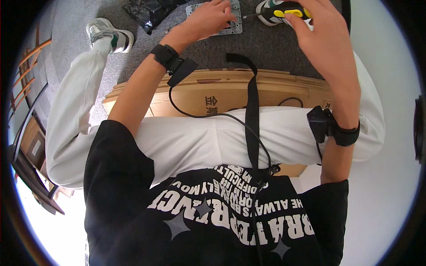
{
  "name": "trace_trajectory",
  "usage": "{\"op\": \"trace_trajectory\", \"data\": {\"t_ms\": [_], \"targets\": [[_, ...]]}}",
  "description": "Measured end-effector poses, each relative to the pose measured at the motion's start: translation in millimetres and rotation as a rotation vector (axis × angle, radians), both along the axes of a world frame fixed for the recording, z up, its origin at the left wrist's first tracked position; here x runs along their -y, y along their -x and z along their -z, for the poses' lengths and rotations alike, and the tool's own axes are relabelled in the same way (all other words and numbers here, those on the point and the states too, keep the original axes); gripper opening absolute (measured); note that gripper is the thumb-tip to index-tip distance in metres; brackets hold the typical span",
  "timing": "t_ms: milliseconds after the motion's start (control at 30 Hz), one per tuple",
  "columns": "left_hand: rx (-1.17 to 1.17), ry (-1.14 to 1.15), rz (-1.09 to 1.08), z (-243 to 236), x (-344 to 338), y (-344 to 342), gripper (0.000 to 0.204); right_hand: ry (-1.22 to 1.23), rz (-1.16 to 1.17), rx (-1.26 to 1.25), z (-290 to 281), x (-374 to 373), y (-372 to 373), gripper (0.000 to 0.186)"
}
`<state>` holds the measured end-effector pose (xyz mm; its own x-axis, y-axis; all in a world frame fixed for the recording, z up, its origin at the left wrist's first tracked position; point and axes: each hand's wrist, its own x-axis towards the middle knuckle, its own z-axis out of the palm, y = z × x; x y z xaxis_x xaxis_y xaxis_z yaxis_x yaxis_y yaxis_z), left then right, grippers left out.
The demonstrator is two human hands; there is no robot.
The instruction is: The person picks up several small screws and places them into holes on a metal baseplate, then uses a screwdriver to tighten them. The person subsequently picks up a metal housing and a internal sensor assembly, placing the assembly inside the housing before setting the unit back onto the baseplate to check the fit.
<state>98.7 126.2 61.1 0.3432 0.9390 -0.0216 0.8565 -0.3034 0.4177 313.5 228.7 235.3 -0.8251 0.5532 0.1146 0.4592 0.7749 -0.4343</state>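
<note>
My right hand (pixel 326 40) is closed round the yellow and black handle of a screwdriver (pixel 287 13) at the upper right. Its thin shaft runs left, with the tip close to a grey square plate (pixel 237 27) that has cut-outs along its edge. I cannot tell whether the tip touches it. My left hand (pixel 208 20) lies over the plate with bent fingers gripping it, hiding most of its middle. Part of the plate runs off the upper edge. Just left of this hand is a crumpled black plastic bag (pixel 148 15).
Dark grey carpet (pixel 213 51) lies beneath the plate. Flattened cardboard (pixel 191 95) spans the space between it and my legs, with a black strap (pixel 252 102) across. A cable (pixel 213 116) trails from my left wrist. My shoes (pixel 108 35) stand at either side; a white wall rises at right.
</note>
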Motion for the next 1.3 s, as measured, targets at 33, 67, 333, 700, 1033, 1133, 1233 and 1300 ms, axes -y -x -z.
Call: {"op": "trace_trajectory", "data": {"t_ms": [33,67,333,700,1033,1133,1233,1300], "targets": [[-0.065,-0.035,0.046,7,0,0,0.014,0.056,0.042,-0.036,-16,1,5,0.013],[-0.07,-0.033,0.046,14,2,-1,0.014,0.086,0.062,-0.058,-17,0,5,0.013],[-0.13,-0.046,0.234,9,-20,-11,0.017,0.202,0.109,-0.098,-13,-9,-15,0.02],[-0.224,0.027,0.39,28,-44,-13,0.014,0.275,0.022,-0.186,-5,-20,-36,0.022],[0.147,0.311,-0.194,-23,-42,38,0.015,0.24,0.192,-0.055,-21,-7,-23,0.021],[0.139,0.346,-0.296,-36,-35,66,0.019,0.255,0.125,-0.024,-2,-22,-36,0.022],[0.158,0.401,-0.435,-28,-10,100,0.021,0.291,0.056,0.0,3,-25,-33,0.023],[0.129,0.441,-0.501,-17,16,119,0.019,0.351,0.068,0.059,2,-21,-26,0.024]]}}
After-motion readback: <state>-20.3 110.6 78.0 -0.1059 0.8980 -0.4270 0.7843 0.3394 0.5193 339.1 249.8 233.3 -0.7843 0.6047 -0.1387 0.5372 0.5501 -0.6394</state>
